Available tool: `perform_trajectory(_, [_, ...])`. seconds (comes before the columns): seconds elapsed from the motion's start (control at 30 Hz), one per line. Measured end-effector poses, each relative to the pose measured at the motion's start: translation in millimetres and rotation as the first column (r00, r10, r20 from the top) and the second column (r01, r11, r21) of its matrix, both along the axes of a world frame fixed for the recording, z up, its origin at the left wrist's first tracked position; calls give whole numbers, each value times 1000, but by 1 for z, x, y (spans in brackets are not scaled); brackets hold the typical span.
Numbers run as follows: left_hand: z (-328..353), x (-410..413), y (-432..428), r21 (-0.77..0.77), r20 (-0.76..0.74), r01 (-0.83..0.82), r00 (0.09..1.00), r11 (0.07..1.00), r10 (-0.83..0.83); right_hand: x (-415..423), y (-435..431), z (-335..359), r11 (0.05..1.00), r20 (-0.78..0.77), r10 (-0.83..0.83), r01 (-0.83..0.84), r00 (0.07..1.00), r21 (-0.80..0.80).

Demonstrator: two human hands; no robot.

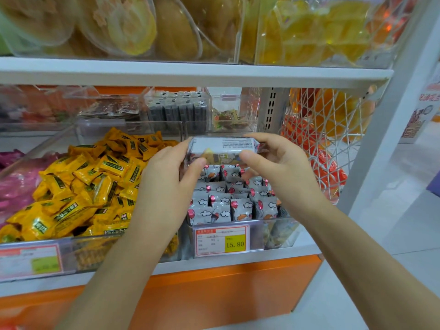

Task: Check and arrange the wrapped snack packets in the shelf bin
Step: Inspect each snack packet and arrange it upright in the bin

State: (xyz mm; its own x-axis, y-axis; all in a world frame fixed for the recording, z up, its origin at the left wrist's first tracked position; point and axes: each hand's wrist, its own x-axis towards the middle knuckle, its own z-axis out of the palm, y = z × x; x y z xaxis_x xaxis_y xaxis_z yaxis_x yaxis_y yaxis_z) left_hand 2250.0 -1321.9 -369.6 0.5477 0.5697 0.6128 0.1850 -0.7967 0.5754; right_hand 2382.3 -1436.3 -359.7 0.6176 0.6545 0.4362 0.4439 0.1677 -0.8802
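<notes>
- You have one packet [223, 146] lifted just above the back rows of the shelf bin [273, 232], its white printed side turned toward you.
- Your left hand [166, 177] pinches its left end, thumb below and fingers on top. Your right hand [281, 167] pinches the right end the same way, so both are clamped on that one packet.
- It looks light and wrapped in thin film, probably slick and crinkly. What's inside may crush, so I'd keep to the sealed ends and not squeeze the middle.
- Inside the bin, grey cloud-print packets [238, 208] stand upright in tight rows. Your hands hide the back row, so I cannot tell where a free slot is.
- On the bin's front wall sits the price label [222, 240].
- Left of the bin is a loose heap of yellow packets [90, 186], piled high near the shared wall. These could spill over if nudged.
- Behind the bin is a small clear box [231, 115] of sweets, and above the bin the white shelf board [190, 72] leaves you limited headroom.
- Right of the bin is a white wire basket [333, 129] holding orange bags, close to your right wrist.
</notes>
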Motion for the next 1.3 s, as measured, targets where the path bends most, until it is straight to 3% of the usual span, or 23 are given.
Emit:
perform_trajectory(0.07, [-3, 2, 7, 136, -136, -93, 984, 986, 112, 6, 3, -1, 1000, -26, -17, 17, 1000, 14])
perform_trajectory(0.17, [-8, 4, 12, 176, -324, -120, 930, 977, 172, 16, 8, -1, 989, 0, -149, 149, 989, 18])
perform_trajectory(0.3, [-20, 8, 16, 161, -444, -47, 888, 986, 115, 24, 20, -1, 958, 230, -249, 273, 941, -82])
perform_trajectory(0.47, [-26, 10, 20, 132, -433, -16, 899, 991, 72, 19, 38, 0, 947, 483, -113, 241, 869, -213])
perform_trajectory(0.77, [-31, 9, 21, 57, -382, 33, 924, 998, -9, 19, 58, -6, 867, 658, 73, 279, 750, -413])
perform_trajectory(0.9, [-31, 9, 21, 34, -363, 43, 932, 999, -27, 18, 64, -17, 766, 768, 254, 363, 588, -531])
perform_trajectory(1.0, [-31, 9, 22, 42, -367, 37, 930, 998, -19, 27, 64, -13, 757, 715, 284, 308, 639, -576])
perform_trajectory(1.13, [-31, 10, 22, 47, -373, 28, 928, 999, -8, 38, 69, -5, 853, 643, 108, 261, 758, -452])
perform_trajectory(1.2, [-31, 10, 22, 49, -372, 27, 928, 998, -7, 42, 76, -4, 856, 671, 64, 305, 739, -418])
perform_trajectory(1.3, [-31, 10, 23, 58, -366, 32, 931, 998, -8, 45, 88, -4, 811, 766, 144, 368, 626, -454])
